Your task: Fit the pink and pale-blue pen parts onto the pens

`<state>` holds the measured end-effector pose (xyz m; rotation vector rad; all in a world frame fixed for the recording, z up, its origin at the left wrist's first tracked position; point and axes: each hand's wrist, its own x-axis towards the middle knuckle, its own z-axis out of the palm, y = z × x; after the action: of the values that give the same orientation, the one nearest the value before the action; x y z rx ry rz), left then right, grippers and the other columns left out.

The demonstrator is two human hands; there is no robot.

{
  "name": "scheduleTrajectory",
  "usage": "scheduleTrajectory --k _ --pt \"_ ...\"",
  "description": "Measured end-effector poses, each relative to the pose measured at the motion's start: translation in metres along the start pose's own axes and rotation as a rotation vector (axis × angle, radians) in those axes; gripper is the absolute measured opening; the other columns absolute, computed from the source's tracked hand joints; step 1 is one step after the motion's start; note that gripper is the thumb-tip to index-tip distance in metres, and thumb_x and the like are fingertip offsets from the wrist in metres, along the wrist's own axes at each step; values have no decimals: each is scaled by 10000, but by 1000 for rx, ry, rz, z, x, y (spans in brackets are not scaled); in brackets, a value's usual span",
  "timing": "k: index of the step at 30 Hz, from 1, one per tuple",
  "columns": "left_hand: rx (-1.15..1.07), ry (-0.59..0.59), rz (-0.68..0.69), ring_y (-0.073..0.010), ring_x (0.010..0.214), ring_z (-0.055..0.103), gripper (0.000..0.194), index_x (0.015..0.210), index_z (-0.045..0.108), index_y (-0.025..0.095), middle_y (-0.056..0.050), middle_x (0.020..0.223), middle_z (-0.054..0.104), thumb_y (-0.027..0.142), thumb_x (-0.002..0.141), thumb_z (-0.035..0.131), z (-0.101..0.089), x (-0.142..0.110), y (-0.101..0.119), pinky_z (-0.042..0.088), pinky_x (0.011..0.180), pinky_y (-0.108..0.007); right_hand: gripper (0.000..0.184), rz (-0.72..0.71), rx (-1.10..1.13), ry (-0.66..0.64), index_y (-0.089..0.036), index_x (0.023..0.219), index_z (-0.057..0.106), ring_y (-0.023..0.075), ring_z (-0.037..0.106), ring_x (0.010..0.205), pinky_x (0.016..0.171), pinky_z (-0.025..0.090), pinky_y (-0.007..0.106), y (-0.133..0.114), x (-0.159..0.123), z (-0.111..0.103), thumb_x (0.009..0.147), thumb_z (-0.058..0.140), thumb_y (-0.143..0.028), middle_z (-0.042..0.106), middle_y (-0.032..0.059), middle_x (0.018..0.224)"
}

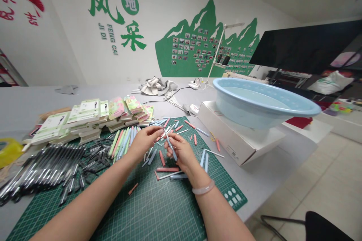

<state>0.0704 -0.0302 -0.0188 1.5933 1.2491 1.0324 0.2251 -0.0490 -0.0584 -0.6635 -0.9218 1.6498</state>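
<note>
My right hand [183, 151] is closed around a light blue pen [171, 148], which is tilted with its narrow end up and to the left. At that upper end, the fingers of my left hand [148, 137] are pinched together on the pen; the exact contact is partly hidden. Beneath both hands, pink, blue and white pen parts lie scattered on a green cutting mat [141, 207]. A pink barrel [167, 170] is just below my right hand. To the left of my left hand is a row of green, pink and blue pens [123, 142].
Many black pens [53, 165] lie at the left, before stacked small boxes [89, 110]. A blue basin [249, 118] stands on a white carton [226, 131] at the right. Crumpled cloth [154, 86] and a cable lie behind. Yellow tape [11, 152] is at far left.
</note>
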Motion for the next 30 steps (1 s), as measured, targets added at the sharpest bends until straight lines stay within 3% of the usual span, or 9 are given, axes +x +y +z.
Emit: scheduleTrajectory --k 3,7,13,16,19,21,25,30 --pt "-294 -40 -126 -103 567 500 362 869 662 144 -21 711 620 450 677 681 8 5 4 320 472 -191 268 1 -26 18 -166 943 632 61 429 422 429 418 197 3 1 0 728 670 -320 596 -14 616" --pt "-465 -7 -161 -81 571 513 332 776 654 135 0 662 596 412 617 741 12 13 -5 351 469 -162 297 10 -61 29 -165 968 613 70 455 432 453 463 223 5 1 -1 723 663 -324 614 -10 633" --pt "-538 194 -170 -76 597 549 346 811 603 167 18 721 594 411 606 739 -17 27 -19 420 507 -167 213 82 -305 35 -157 859 598 86 498 443 507 505 277 -1 4 -14 718 641 -311 628 -2 647" --pt "-299 94 -203 -74 493 496 287 752 580 166 39 597 547 412 647 685 -29 25 -26 376 454 -171 159 42 -635 117 -171 869 628 131 575 540 563 506 295 -6 3 -20 744 606 -265 640 12 704" --pt "178 -170 -257 -95 390 438 209 647 566 171 49 447 478 370 706 594 -26 15 -32 344 426 -209 178 -88 -1185 146 -214 912 679 178 628 778 722 471 300 -10 -2 -20 748 611 -203 675 37 861" --pt "520 -243 -189 -125 439 501 184 616 577 178 26 458 522 329 721 555 -17 7 -34 373 479 -230 198 -162 -1524 85 -243 928 695 196 606 911 790 424 293 -13 -6 -16 754 619 -187 678 43 938" --pt "872 -194 -39 -197 725 624 136 660 632 174 -56 693 666 255 717 538 3 -8 -34 414 634 -257 174 -216 -1918 -75 -239 919 700 214 579 904 786 375 313 -19 -9 -3 797 586 -192 681 64 909" --pt "1069 -128 -62 -250 814 648 217 807 649 140 -142 838 686 294 794 496 18 -20 -31 437 667 -299 215 -268 -2131 -155 -189 843 699 240 533 937 896 291 407 -25 -4 15 869 486 -179 685 94 893"
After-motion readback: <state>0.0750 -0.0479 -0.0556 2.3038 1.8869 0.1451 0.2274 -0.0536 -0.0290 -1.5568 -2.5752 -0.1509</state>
